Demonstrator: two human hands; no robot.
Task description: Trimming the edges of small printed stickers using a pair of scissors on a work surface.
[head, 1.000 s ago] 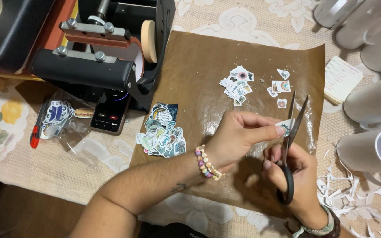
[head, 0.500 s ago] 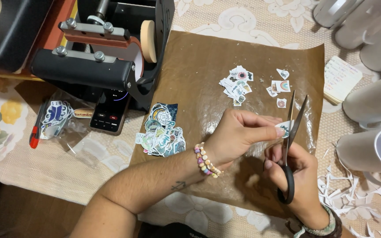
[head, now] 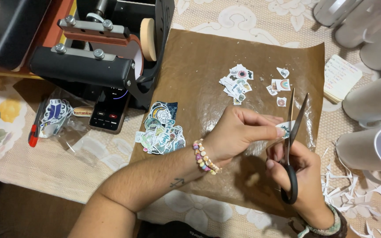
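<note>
Across the whole frame, a patterned tablecloth (head: 225, 13), beige with white flowers, running out of view on every side. Upper left, a black heat press (head: 89, 57), bulky, its base just meeting the left edge of a brown paper sheet (head: 199, 70). Sheet spread over the centre, its upper right corner near a small notepad (head: 340, 77); bare brown room in its upper middle and along its lower left. Right edge crowded by white mugs (head: 375, 145), stacked from the top corner down to mid-frame, just beside the sheet's right border. Lower right, white paper scraps (head: 353, 198) scattered on the cloth beside the mugs.

On the sheet's left edge, a pile of cut stickers (head: 160, 128); upper centre, a smaller heap of cut pieces (head: 237, 83).

Against the frames before: hardly any change, same grip, same spot, blades opened at much the same angle.

Left hand (head: 237, 134) reaching in from the lower left, beaded bracelet at the wrist, thumb and forefinger pinching a small sticker piece (head: 284, 129) right of centre, above the sheet's right part. Right hand (head: 298, 176) coming up from the lower right, fingers closed through the black loops of the scissors (head: 291, 145), blades parted in a narrow V pointing up-frame, the sticker piece set between them at the throat.
</note>
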